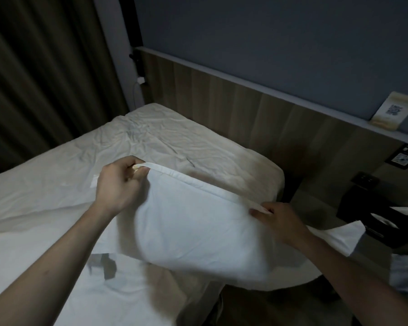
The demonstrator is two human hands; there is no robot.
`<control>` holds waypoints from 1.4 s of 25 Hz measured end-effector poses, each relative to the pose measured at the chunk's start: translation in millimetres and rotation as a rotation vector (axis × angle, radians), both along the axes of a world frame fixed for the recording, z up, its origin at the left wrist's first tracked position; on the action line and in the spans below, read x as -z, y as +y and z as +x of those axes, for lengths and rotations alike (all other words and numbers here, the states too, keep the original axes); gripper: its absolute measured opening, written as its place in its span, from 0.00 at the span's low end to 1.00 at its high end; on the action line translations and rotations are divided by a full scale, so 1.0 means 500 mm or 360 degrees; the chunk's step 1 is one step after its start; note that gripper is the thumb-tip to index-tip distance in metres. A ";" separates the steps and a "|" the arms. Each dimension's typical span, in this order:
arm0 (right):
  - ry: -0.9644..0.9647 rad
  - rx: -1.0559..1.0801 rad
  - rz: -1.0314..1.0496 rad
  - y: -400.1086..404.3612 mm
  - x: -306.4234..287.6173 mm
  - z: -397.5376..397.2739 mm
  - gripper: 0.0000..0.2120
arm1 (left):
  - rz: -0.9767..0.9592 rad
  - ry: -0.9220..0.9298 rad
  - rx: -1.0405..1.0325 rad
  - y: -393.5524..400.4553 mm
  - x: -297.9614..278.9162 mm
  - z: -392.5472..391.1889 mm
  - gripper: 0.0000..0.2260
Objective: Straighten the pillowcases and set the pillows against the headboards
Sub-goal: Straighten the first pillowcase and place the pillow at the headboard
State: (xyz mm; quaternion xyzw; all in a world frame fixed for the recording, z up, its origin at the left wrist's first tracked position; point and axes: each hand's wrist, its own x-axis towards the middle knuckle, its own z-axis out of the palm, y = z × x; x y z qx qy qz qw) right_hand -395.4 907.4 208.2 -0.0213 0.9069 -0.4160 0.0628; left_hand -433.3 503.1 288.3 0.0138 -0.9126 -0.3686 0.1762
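Observation:
A white pillow in its pillowcase hangs above the near corner of the bed, held up by its top hem. My left hand grips the hem's left corner with curled fingers. My right hand pinches the hem's right corner. The hem stretches in a taut line between both hands. The wooden headboard runs behind the bed, beyond the pillow. The pillow's lower edge is blurred.
Dark curtains hang at the left. A bedside table at the right carries a black tissue box. A small card leans on the headboard ledge. A wall switch panel sits below it. The bed sheet is wrinkled.

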 end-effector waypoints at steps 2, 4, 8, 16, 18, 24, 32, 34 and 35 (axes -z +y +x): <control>-0.0014 0.0059 0.0012 0.020 0.009 -0.045 0.26 | 0.0018 0.0044 0.0043 0.025 0.005 -0.059 0.03; -0.0013 0.0063 0.0096 0.039 0.018 -0.089 0.26 | 0.0069 0.0025 0.0102 0.040 0.013 -0.131 0.03; 0.0027 0.0076 0.0122 0.071 0.012 -0.174 0.27 | 0.0166 -0.0022 0.0171 0.080 0.021 -0.264 0.05; 0.0180 0.0156 0.0228 0.173 -0.015 -0.358 0.27 | 0.0169 -0.0148 0.0203 0.181 0.020 -0.489 0.08; 0.0207 0.0169 0.0277 0.202 -0.010 -0.419 0.27 | 0.0124 -0.0184 0.0185 0.216 0.022 -0.545 0.05; 0.0191 0.0079 0.0231 0.304 0.053 -0.613 0.30 | 0.0064 -0.0498 0.0118 0.303 0.075 -0.728 0.09; -0.0121 0.0062 0.0097 0.424 0.126 -0.836 0.29 | -0.0442 -0.0625 0.0180 0.430 0.118 -0.961 0.14; -0.0159 0.0050 0.0039 0.443 0.134 -0.887 0.28 | -0.0617 -0.0616 0.0170 0.452 0.133 -1.021 0.12; -0.0160 0.0041 0.0014 0.446 0.136 -0.909 0.27 | -0.0689 -0.0598 0.0167 0.460 0.143 -1.047 0.12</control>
